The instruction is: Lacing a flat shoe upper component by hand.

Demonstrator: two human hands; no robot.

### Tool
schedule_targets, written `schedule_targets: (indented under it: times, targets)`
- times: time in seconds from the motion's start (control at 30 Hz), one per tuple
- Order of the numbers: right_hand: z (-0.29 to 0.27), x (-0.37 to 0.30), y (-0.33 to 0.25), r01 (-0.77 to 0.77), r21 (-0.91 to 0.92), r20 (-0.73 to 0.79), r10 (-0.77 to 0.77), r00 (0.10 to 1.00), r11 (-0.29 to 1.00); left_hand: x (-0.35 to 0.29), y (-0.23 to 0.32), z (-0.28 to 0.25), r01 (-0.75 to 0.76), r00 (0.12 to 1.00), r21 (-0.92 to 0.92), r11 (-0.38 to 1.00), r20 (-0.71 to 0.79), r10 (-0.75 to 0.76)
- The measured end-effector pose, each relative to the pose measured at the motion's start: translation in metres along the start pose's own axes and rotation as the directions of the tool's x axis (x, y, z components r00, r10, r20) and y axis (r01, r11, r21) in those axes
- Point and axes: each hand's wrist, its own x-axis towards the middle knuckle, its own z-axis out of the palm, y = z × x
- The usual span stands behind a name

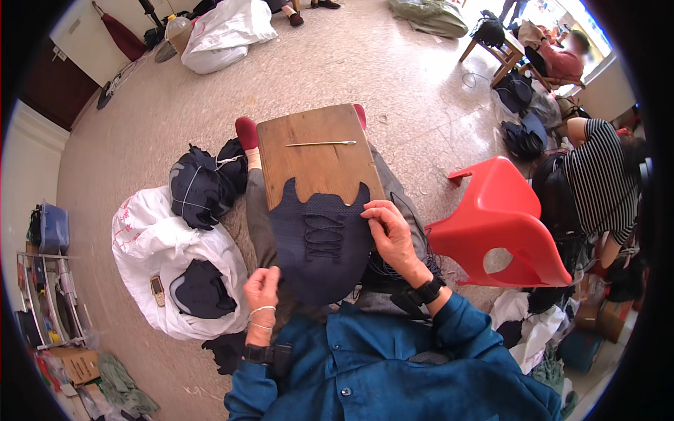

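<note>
"What can't you see?"

"My left hand (262, 289) is curled, so what my fingers pinch is hidden. The cloth (319, 242) covers my lap and the near end of the board (316, 151)."

"And far off?"

"A person's (565, 52) face is blurred."

Right hand (393, 235) pins navy shoe upper (316, 242) on board (316, 158).

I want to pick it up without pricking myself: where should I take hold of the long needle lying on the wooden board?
Probably at mid-shaft: the needle lies flat crosswise on the bare board, clear of the dark shoe upper. Pinch from above, near the left, seemingly blunter end; which end is sharp is hard to tell.
</note>
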Motion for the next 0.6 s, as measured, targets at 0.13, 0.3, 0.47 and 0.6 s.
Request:
schedule_targets:
  times: [0.13,0.3,0.47,0.6]
  targets:
    - [-0.002,-0.001,0.001,0.027,-0.028,-0.006,-0.028,1.000,0.999,0.016,0.035,0.013,-0.269,0.963,0.168,0.948,0.019,0.270]
    - [0.000,0.000,0.001,0.045,-0.031,-0.006,-0.045,0.999,0.998,0.049,0.055,0.049,-0.540,0.842,0.355,0.763,0.220,0.493]
    - [0.000,0.002,0.000,0.120,-0.060,0.000,-0.120,0.993,0.991,0.067,0.068,0.078,-0.521,0.853,0.408,0.750,0.217,0.475]
    - [-0.001,0.004,-0.002,0.120,-0.061,-0.009,-0.120,0.993,0.991,0.067,0.072,0.084,-0.538,0.841,0.534,0.653,0.285,0.460]
